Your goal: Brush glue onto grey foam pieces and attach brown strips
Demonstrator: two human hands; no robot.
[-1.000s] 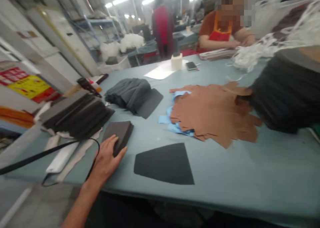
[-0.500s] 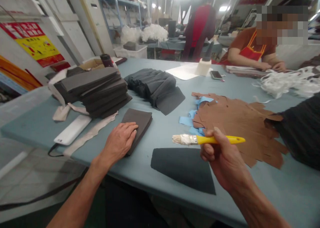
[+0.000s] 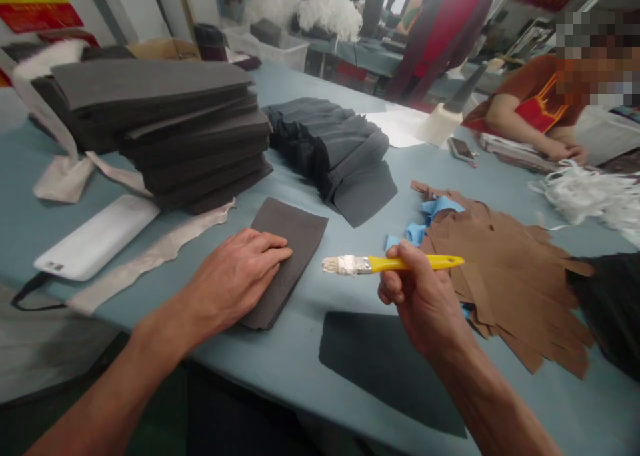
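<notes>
My left hand (image 3: 243, 276) lies flat on a small stack of dark grey pieces (image 3: 295, 233) near the table's front edge. A brush (image 3: 393, 263) with a yellow handle and whitish, coated bristles is gripped in my right hand (image 3: 417, 279), its bristles pointing left. Below the brush, one dark flat piece (image 3: 385, 366) rests on the table, partly behind my right wrist. Brown pieces (image 3: 505, 263) are fanned out to the right of that hand, with light blue strips (image 3: 440, 206) at their left side.
Tall dark stacks (image 3: 190, 123) stand at the left, beside a white device (image 3: 97, 236) and a pale strip (image 3: 160, 256). Behind are a dark gathered pile (image 3: 335, 149), a white container (image 3: 440, 124) and a phone (image 3: 463, 151). A person's hands (image 3: 567, 151) rest at the far right.
The camera view has tilted down and come closer to the table. My left hand stays on the stack, and my right hand still holds the brush, now nearer to that stack.
</notes>
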